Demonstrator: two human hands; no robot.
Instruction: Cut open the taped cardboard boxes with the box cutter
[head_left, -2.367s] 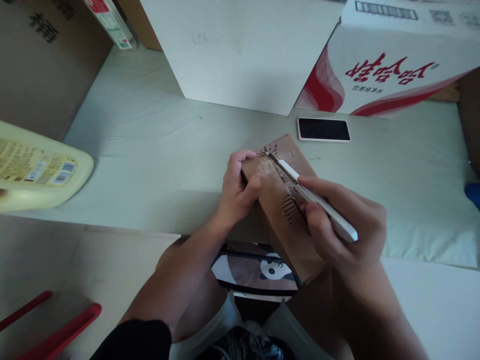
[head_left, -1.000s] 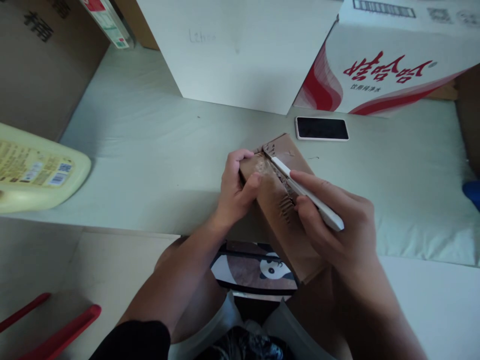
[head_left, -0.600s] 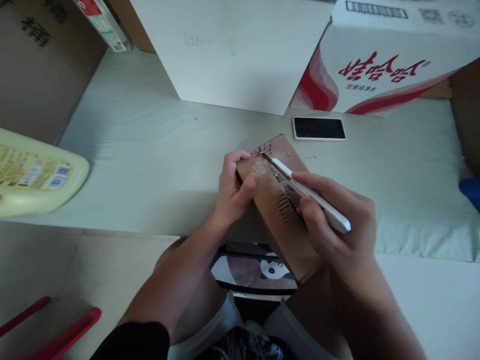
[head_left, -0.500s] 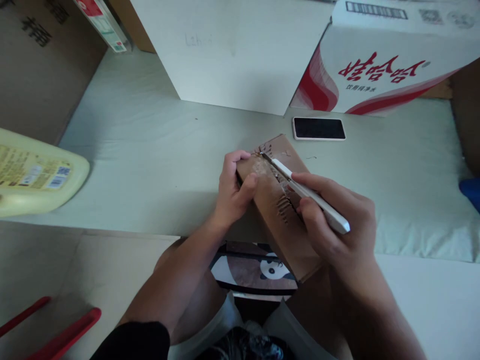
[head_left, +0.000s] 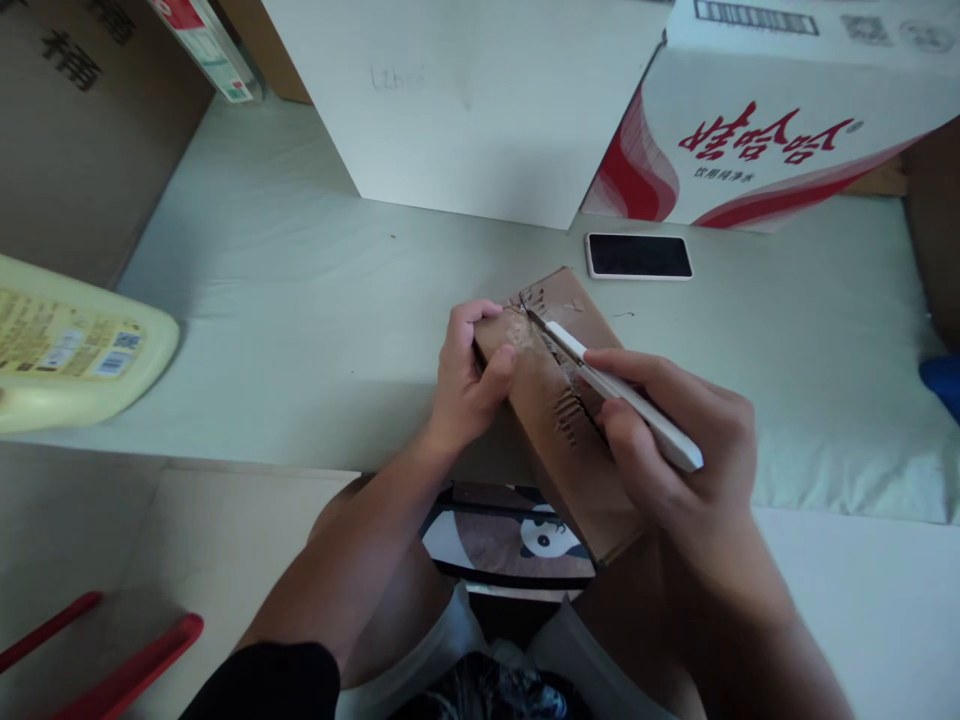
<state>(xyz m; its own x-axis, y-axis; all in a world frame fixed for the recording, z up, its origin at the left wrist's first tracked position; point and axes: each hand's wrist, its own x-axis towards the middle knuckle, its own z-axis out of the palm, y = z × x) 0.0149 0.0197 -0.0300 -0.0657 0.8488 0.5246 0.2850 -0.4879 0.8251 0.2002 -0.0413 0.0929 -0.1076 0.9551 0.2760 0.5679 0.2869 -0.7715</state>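
Cardboard box (head_left: 544,400) lies at a slant in front of the person, its far end over the pale green cloth (head_left: 300,300) and its near end jutting past the cloth's front edge, above the lap; how it is supported underneath cannot be told. Left hand (head_left: 471,382) is curled round the far left corner of this box, thumb pressed on the upper face and forefinger hooked over the far edge, the remaining fingers hidden along the side. Right hand (head_left: 716,430) is closed in a pinch on a white cutter (head_left: 637,408), thumb and forefinger along the handle, the other fingers out of sight. The dark blade (head_left: 534,316) reaches toward the far end of the upper face and meets it beside crumpled clear tape; how deep the tip sits cannot be seen. A ragged slit runs lengthwise down that face, with scraped corrugated ridges next to it. Just beyond the box lies a phone (head_left: 639,257), screen dark. Behind stand a plain white box (head_left: 472,110) and, adjoining it on the right, a red-and-white carton (head_left: 757,130). Well apart on the left, a pale yellow bottle (head_left: 82,390) lies near a large brown carton (head_left: 90,160).
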